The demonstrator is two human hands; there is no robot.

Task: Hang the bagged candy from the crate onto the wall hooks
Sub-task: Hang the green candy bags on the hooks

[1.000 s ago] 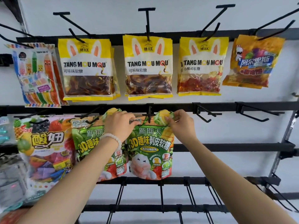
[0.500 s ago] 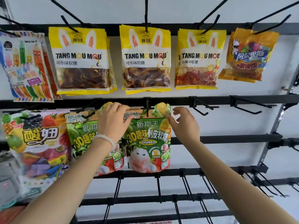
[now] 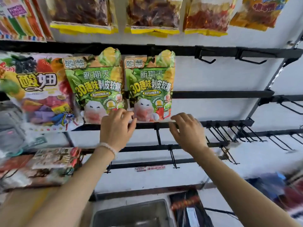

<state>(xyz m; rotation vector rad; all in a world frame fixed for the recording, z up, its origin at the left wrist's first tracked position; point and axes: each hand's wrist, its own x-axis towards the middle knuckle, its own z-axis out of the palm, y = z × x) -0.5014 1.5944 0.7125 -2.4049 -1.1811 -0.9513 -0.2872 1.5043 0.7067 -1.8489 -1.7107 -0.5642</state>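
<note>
Head view. Two green candy bags hung side by side from the second black rail (image 3: 213,52) of the wall rack: the left green bag (image 3: 95,86) and the right green bag (image 3: 150,86), edges nearly touching, both upright and flat against the white wall. Their hooks were hidden behind the bag tops.

Both forearms reached up and forward from the bottom corners of the frame. Left hand (image 3: 117,128) sat just below the gap between the two bags, palm toward the wall, fingers loosely curled; fingertips at the lower right corner of the left green bag, contact could not be confirmed. Nothing gripped. A pale bead bracelet (image 3: 107,148) circled the left wrist. Right hand (image 3: 186,131) hovered just below and right of the right green bag's bottom corner, in front of the third rail (image 3: 229,123), fingers relaxed and slightly bent, holding nothing. Both hands released.

Left of the green pair hung a multicoloured fruit-print bag (image 3: 36,89). Above, on the top row, the lower ends of yellow-trimmed bags (image 3: 82,18) with dark and red contents showed. Right of the green bags, bare black hooks (image 3: 206,58) stuck out from the rail; more hooks (image 3: 229,133) lined the lower rails.

Bottom centre, a grey crate (image 3: 131,213) was partly in view, blurred; contents could not be made out. A dark packet (image 3: 188,208) lay beside it.
</note>
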